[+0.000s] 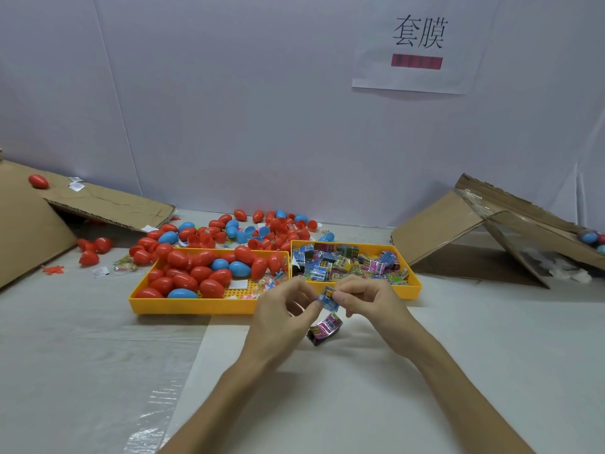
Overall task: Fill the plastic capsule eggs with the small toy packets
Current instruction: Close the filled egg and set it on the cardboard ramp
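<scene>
Head view: left hand [288, 309] and right hand [370, 299] are both pinching one blue packet [328, 298] at fingertips, just above a pink packet [324, 327] lying on the table [458, 339]; neither is holding an egg. Eggs [183, 280] are sitting closed in the egg tray [193, 304], contents not visible. Packet tray [413, 286] is holding many pkts, so est. most filling is remaining.

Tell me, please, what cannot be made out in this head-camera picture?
- Head view: the blue packet has print too small to read, and the left hand and right hand cover its edges.
- Head view: the eggs in the right cardboard box are cut off by the frame's edge.
- Head view: the red bar on the wall sign is blurred.
</scene>
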Demonstrator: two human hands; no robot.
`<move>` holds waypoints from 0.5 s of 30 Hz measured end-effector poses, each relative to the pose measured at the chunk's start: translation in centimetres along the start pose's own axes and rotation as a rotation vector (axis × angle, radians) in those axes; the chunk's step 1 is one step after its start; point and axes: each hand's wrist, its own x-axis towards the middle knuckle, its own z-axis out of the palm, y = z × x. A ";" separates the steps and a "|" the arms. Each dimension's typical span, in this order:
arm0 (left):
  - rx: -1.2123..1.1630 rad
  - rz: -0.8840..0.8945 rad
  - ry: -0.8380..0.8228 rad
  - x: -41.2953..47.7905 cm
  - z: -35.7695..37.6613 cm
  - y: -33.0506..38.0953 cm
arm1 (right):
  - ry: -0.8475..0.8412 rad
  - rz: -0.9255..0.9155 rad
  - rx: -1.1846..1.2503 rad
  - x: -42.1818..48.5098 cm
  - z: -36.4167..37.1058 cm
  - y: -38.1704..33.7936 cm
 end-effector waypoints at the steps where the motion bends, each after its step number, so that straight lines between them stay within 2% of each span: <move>1: 0.005 0.005 0.002 0.0 0.0 0.0 | 0.000 0.002 0.006 0.0 0.0 -0.1; 5: 0.012 0.039 -0.004 -0.1 0.2 0.0 | -0.001 0.021 0.007 0.0 0.0 -0.1; 11: -0.111 -0.018 -0.132 0.0 -0.1 0.2 | -0.042 0.052 -0.005 -0.1 0.0 -0.2; 15: -0.121 -0.006 -0.117 0.0 -0.3 0.4 | -0.037 0.051 0.038 -0.2 0.1 -0.4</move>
